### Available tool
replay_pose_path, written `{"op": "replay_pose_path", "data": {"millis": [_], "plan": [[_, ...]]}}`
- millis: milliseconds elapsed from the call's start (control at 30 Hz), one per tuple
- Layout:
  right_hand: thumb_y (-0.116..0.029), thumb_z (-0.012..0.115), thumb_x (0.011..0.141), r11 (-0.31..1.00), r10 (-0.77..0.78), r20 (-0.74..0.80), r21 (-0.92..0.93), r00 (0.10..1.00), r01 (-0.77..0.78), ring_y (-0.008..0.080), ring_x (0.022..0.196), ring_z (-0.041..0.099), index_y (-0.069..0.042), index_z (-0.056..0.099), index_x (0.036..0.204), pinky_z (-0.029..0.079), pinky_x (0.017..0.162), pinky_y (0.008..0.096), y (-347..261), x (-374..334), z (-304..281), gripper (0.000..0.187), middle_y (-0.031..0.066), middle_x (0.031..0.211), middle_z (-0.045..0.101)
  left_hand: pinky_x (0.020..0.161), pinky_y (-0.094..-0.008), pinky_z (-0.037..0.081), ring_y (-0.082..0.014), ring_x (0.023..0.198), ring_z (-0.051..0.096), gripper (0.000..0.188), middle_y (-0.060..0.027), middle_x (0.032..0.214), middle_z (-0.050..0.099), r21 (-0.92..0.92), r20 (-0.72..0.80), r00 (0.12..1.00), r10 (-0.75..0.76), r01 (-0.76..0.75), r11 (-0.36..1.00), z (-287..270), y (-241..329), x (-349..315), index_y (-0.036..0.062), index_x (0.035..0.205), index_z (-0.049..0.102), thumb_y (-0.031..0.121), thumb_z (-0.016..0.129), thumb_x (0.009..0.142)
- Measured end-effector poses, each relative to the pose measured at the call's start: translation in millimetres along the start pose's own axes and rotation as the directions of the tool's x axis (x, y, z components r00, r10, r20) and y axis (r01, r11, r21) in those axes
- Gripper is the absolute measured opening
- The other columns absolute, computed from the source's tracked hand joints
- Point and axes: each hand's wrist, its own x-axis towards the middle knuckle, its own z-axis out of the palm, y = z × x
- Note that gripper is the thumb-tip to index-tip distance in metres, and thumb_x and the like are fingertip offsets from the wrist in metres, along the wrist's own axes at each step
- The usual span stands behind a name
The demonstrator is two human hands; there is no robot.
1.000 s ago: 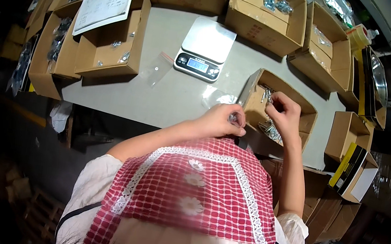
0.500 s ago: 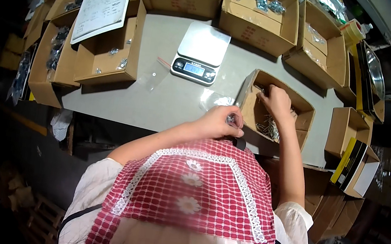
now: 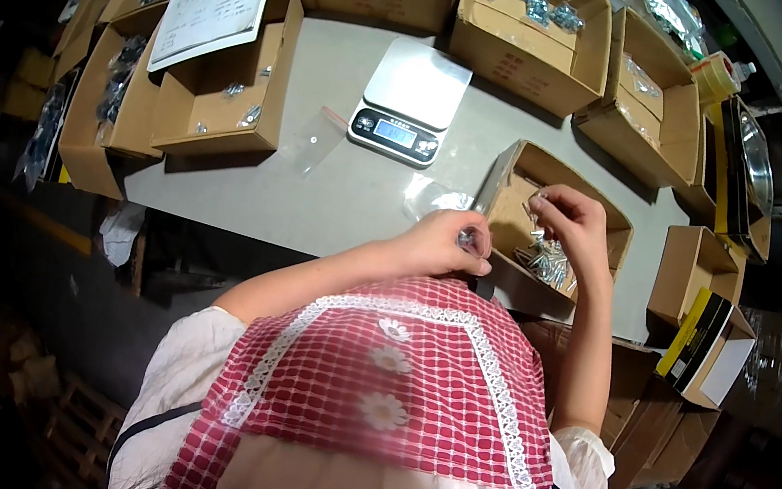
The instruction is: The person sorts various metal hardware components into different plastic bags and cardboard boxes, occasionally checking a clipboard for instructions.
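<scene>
My left hand (image 3: 444, 242) is at the table's front edge, its fingers curled round small shiny metal pieces whose exact kind I cannot make out. Above an open cardboard box (image 3: 611, 217), my right hand (image 3: 576, 227) has thumb and fingertips pinched together on what looks like a thin metal piece. Inside that box lies a loose heap of slim metal pins or screws (image 3: 546, 262), partly below my right hand. A clear plastic bag (image 3: 427, 195) lies flat between my left hand and the scale.
A white digital scale (image 3: 419, 87) with a lit display stands mid-table. Another clear bag (image 3: 311, 144) is left of it. Cardboard boxes (image 3: 531, 48) with small metal parts line the back and sides. A written sheet (image 3: 217, 1) rests on the left boxes. A tape roll (image 3: 714, 78) stands far right.
My right hand has come up and back a little from inside the box, uncovering more of the heap. The left hand stays closed in nearly the same place.
</scene>
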Motion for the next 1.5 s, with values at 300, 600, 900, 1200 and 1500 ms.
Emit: {"op": "replay_pose_path", "data": {"millis": [300,600,900,1200,1500], "plan": [[-0.027,0.072,0.082,0.84,-0.059,-0.117,-0.543,0.991,-0.014,0.0316,0.068,0.068,0.001,0.071,0.092,0.053,0.065,0.0403,19,19,-11,0.029,0.0187,0.075,0.069,0.081,-0.0302,0.048,-0.0142,0.085,0.062,0.021,-0.0032,0.086,0.067,-0.041,0.07,0.998,0.0,0.003,0.999,-3,7,-2,0.0062,0.09,0.065,0.014,0.081,0.078],[-0.014,0.066,0.072,0.308,-0.344,0.046,-0.938,0.938,0.159,0.0374,0.07,0.067,-0.001,0.065,0.075,0.055,0.062,0.0464,87,29,42,0.013,0.0192,0.073,0.066,0.082,-0.029,0.047,-0.0135,0.085,0.061,0.021,-0.0025,0.085,0.065,-0.027,0.01,0.998,-0.066,0.066,0.997,-2,6,0,0.0056,0.089,0.065,0.012,0.081,0.078],[-0.012,0.068,0.076,0.957,-0.224,-0.142,-0.218,0.964,0.19,0.0151,0.06,0.059,0.0,0.067,0.089,0.047,0.057,0.0278,16,2,24,0.017,0.0083,0.068,0.061,0.082,-0.0308,0.049,-0.0147,0.085,0.062,0.02,-0.0037,0.086,0.066,-0.049,-0.022,1.0,0.0,-0.001,0.999,-1,0,-2,0.0045,0.089,0.065,0.013,0.08,0.079],[-0.016,0.065,0.086,0.765,-0.37,-0.074,-0.59,0.926,0.259,0.0289,0.076,0.066,-0.007,0.069,0.102,0.051,0.066,0.0404,33,22,-12,0.018,0.0125,0.083,0.067,0.081,-0.0296,0.049,-0.014,0.084,0.062,0.022,-0.0031,0.086,0.066,-0.024,0.025,1.0,-0.011,0.012,1.0,-2,3,-2,0.0056,0.091,0.065,0.012,0.081,0.077],[-0.024,0.07,0.077,0.383,-0.211,0.081,-0.91,0.974,0.158,0.0376,0.085,0.066,-0.001,0.066,0.085,0.053,0.074,0.0468,71,47,7,0.024,0.0174,0.084,0.067,0.081,-0.0293,0.048,-0.0134,0.084,0.062,0.021,-0.0024,0.085,0.066,-0.023,0.001,1.0,0.003,-0.003,1.0,-2,-2,-2,0.0061,0.088,0.064,0.012,0.081,0.078]]}}
